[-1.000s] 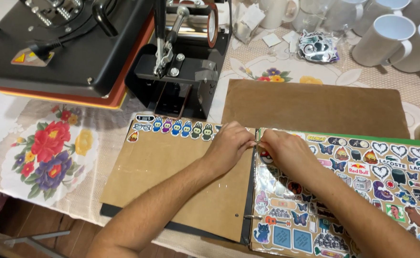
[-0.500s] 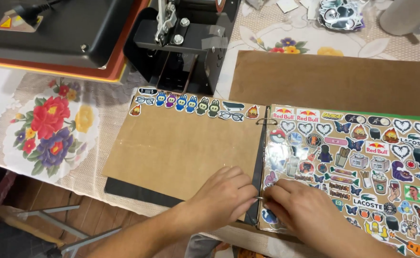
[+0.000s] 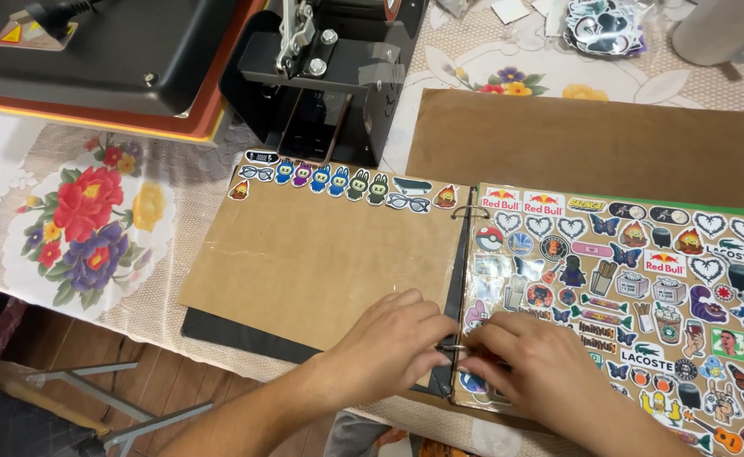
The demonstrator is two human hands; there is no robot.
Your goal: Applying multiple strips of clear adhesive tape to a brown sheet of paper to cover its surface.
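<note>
An open ring binder lies on the table in front of me. Its left page is brown cardboard with a single row of small stickers along the top edge. The right page is covered with many colourful stickers. My left hand and my right hand meet at the binder's lower metal ring on the spine, fingers pinched around it. An upper ring shows near the top of the spine.
A black heat press and its stand sit at the back left. A loose brown cardboard sheet lies behind the binder. A pile of stickers sits at the back. The floral tablecloth reaches the table's front edge.
Both hands moved from the upper ring of the spine down to the lower ring near the front edge. The view tilted downward with them.
</note>
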